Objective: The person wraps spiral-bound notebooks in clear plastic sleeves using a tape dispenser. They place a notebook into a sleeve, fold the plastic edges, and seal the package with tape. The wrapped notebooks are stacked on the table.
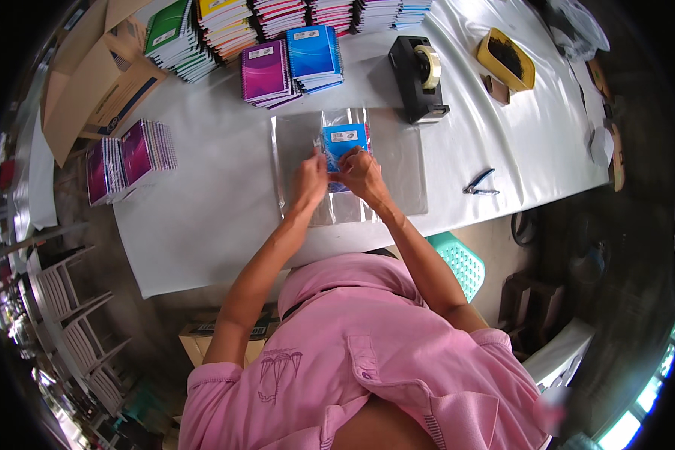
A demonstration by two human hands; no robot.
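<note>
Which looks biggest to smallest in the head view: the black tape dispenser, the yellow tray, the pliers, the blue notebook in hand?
1. black tape dispenser
2. yellow tray and blue notebook: look alike, and hands partly cover the notebook
3. pliers

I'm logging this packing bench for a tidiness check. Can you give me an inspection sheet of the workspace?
Surface: white table, mostly covered.
Job's things: blue notebook partly in a clear bag, on clear sheets.
Clutter: notebook stacks, tape dispenser, yellow tray, pliers, cardboard box.
Grippers: left hand and right hand both grip the notebook.
Cables: nothing seen.
Surroundings: teal stool, white chairs.
</note>
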